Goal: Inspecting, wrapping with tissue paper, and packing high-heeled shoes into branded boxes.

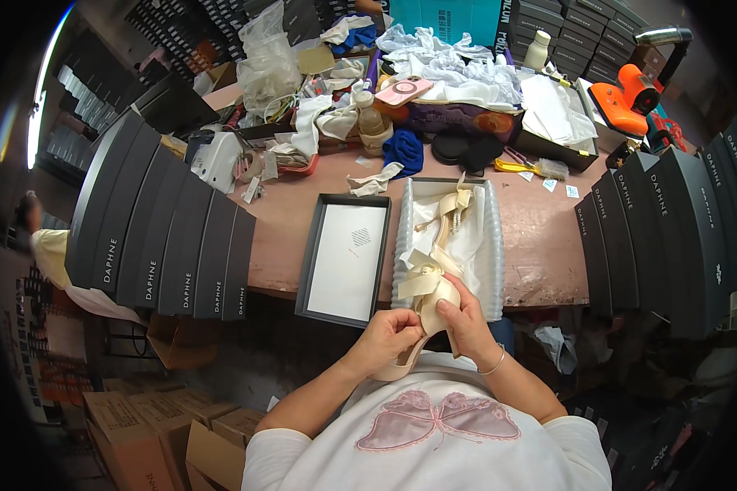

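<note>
Both my hands hold a cream high-heeled shoe (pixel 434 303) with a large bow, just in front of my chest at the table's near edge. My left hand (pixel 387 337) pinches its side near the heel end with curled fingers. Around the upper, close to the bow, my right hand (pixel 467 321) grips with the thumb on top. Beyond the shoe is an open shoe box lined with white paper (pixel 485 214) and bubble wrap (pixel 493 266). A matching cream shoe (pixel 445 222) lies in it, partly hidden by the bow. To the left rests a dark box lid (pixel 345 282), white inside.
Dark shoe boxes stand in rows at left (pixel 160 221) and right (pixel 659 221). Along the back are a carton of crumpled white paper (pixel 458 78), a pink phone (pixel 404 91), a blue cloth (pixel 403 153) and an orange tool (pixel 624 102). Brown cartons (pixel 131 425) sit below, at left.
</note>
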The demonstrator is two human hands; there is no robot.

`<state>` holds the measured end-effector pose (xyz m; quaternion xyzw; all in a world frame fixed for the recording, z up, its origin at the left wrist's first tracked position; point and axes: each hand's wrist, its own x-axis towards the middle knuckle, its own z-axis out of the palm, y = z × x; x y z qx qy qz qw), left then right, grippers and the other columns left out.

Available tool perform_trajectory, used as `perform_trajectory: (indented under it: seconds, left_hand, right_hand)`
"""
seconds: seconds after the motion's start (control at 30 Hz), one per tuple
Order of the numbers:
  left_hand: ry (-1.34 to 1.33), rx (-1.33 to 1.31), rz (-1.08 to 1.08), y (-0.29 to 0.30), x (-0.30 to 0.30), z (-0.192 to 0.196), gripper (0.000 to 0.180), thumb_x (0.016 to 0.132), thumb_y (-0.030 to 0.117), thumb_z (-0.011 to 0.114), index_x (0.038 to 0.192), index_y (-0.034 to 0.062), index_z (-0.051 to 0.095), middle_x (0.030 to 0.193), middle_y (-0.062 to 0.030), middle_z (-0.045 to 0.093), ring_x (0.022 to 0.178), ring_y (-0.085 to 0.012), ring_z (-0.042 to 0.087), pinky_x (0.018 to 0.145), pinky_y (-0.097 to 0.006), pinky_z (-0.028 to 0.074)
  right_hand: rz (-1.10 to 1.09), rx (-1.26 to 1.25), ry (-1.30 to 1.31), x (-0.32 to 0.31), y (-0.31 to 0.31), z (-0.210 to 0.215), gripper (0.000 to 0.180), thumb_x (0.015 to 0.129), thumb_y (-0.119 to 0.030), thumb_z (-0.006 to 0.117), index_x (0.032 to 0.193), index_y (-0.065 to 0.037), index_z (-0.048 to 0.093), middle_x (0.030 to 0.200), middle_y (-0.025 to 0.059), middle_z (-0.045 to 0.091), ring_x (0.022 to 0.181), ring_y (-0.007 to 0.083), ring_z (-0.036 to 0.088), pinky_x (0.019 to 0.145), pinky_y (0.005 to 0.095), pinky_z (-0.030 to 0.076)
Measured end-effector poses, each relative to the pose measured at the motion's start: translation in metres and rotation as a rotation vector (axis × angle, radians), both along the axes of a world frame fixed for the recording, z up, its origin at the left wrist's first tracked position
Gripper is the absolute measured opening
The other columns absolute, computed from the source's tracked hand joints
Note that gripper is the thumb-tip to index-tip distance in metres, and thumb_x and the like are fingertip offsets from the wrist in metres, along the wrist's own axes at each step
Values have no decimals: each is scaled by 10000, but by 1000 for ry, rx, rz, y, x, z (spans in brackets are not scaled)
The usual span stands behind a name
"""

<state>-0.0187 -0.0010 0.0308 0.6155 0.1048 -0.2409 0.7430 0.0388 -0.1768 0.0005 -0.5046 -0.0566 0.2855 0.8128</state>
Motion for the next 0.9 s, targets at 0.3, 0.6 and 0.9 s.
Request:
perform_trajectory:
  seconds: [0.3,0.6,0.9]
  left_hand:
    - [-27,-83,116,3,-2,23,88,907,84,609,924,5,646,774,-9,614,651,-61,546,597,-193,461]
    - [-420,126,296,32,10,20,118,867,91,672,937,-3,666,864,-53,640,759,-119,587,698,-251,497]
    - [-892,706,-356,20,53,28,271,824,194,690,1044,38,681,1113,-133,641,1062,-290,596,905,-367,473]
  right_hand:
    - [166,180,142,28,-4,14,631,919,-365,539,1394,2,347,1167,103,561,989,169,587,863,299,494]
    - [118,502,463,35,8,-23,507,925,-368,532,1311,-57,424,1147,144,586,989,258,632,824,417,572]
    - [491,584,766,2,24,-31,371,1003,-346,418,1194,-51,534,1057,136,637,906,220,666,774,365,587]
